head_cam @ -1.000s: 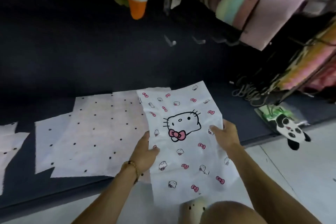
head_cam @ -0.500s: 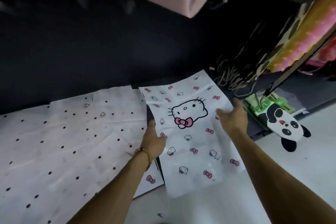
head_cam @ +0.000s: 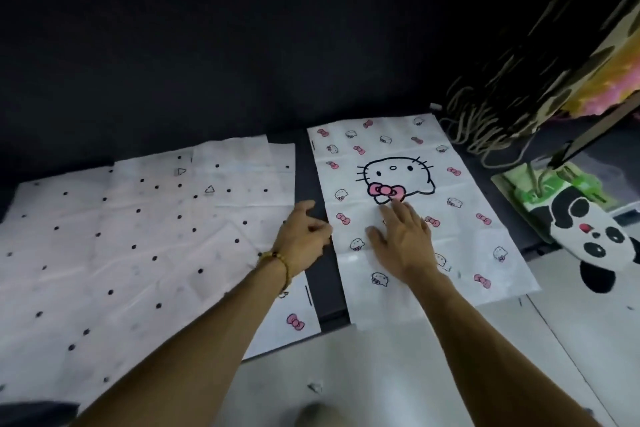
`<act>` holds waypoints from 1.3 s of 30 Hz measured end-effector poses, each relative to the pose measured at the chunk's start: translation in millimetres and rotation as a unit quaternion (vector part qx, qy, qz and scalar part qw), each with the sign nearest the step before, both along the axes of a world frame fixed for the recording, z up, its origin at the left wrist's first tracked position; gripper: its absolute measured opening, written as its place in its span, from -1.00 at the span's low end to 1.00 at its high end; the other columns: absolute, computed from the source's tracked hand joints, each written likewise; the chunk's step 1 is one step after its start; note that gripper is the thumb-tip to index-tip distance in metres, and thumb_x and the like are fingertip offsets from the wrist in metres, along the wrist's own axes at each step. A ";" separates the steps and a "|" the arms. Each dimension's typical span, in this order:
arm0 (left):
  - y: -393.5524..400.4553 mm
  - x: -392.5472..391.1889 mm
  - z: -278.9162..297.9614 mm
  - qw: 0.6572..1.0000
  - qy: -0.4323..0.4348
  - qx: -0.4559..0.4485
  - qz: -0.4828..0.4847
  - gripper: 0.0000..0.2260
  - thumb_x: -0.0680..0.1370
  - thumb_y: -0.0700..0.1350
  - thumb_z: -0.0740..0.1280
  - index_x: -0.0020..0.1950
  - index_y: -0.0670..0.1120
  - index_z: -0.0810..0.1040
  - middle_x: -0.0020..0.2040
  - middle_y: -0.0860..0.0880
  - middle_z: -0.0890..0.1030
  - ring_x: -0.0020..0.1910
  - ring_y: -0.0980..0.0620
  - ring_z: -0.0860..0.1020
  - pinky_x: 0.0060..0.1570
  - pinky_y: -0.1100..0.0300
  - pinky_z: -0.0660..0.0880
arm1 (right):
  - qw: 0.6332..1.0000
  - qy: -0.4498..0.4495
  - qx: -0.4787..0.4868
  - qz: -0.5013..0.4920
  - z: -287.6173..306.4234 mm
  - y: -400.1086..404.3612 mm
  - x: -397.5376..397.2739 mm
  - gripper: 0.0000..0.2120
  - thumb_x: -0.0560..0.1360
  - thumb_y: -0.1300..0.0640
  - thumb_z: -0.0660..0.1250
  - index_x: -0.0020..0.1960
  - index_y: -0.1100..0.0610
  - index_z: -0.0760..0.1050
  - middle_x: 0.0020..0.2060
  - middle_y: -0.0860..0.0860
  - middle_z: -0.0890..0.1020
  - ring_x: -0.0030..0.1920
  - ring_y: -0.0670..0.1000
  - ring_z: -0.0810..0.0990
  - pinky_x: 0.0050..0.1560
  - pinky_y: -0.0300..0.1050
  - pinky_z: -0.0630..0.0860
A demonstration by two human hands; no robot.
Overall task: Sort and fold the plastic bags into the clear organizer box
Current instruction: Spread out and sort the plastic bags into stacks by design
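Note:
A white plastic bag printed with a cat face and pink bows lies flat on the dark mat, its near end over the pale floor. My right hand presses on its middle with straight, spread fingers. My left hand hovers just off the bag's left edge, fingers loosely curled, holding nothing. Several white bags with black dots lie spread and overlapping to the left. Another cat-print bag pokes out from under them. No clear organizer box is visible.
A panda-print bag with a green bag under it lies at the right. Rope handles hang from stacked bags at the back right. The dark mat ends at a pale tiled floor.
Both hands let go of the cat-print bag, which now lies flat on the mat. My right hand moved onto its middle and my left hand drew off its left edge. The view tilted down.

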State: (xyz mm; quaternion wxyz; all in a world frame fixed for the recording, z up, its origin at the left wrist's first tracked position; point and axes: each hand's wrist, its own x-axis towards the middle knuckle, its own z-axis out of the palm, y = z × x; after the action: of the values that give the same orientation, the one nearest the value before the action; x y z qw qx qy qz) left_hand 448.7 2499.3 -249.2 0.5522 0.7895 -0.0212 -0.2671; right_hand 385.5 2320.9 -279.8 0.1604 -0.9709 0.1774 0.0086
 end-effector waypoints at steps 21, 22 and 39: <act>285.5 -83.5 6.8 0.898 0.055 -0.081 0.429 -0.82 0.56 -0.32 0.27 0.16 -0.20 0.48 0.14 -0.21 0.55 0.07 -0.07 0.51 0.30 -0.07 0.40 | 0.934 0.017 0.006 0.358 15.7 303.0 106.0 -0.31 0.54 -0.07 0.25 0.56 0.05 0.03 0.56 0.00 0.07 0.54 0.03 0.01 0.48 0.02 0.02; 288.8 -83.4 5.6 0.896 0.067 -0.089 0.430 -0.81 0.55 -0.32 0.27 0.16 -0.20 0.47 0.13 -0.21 0.56 0.06 -0.07 0.51 0.30 -0.07 0.40 | 0.935 0.039 0.005 0.353 13.2 309.6 112.0 -0.34 0.55 -0.04 0.25 0.55 0.05 0.07 0.55 0.00 0.11 0.53 0.04 0.04 0.47 0.00 0.04; 326.8 -75.3 28.8 0.831 0.016 -0.084 0.550 -0.68 0.53 -0.41 0.11 0.19 -0.19 0.50 0.12 -0.19 0.58 0.14 -0.19 0.53 0.25 -0.10 0.44 | 0.885 0.004 0.206 0.418 62.9 348.7 11.9 -0.72 0.53 -0.07 0.30 -0.01 0.12 0.65 -0.03 -0.04 0.61 0.03 -0.06 0.49 0.10 -0.18 0.42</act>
State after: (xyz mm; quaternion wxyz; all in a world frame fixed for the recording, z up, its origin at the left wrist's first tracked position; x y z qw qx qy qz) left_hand 373.4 2826.1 -220.4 0.6725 0.6170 0.4026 0.0708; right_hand 397.4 2669.6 -216.9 0.3378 -0.9000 -0.2501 0.1154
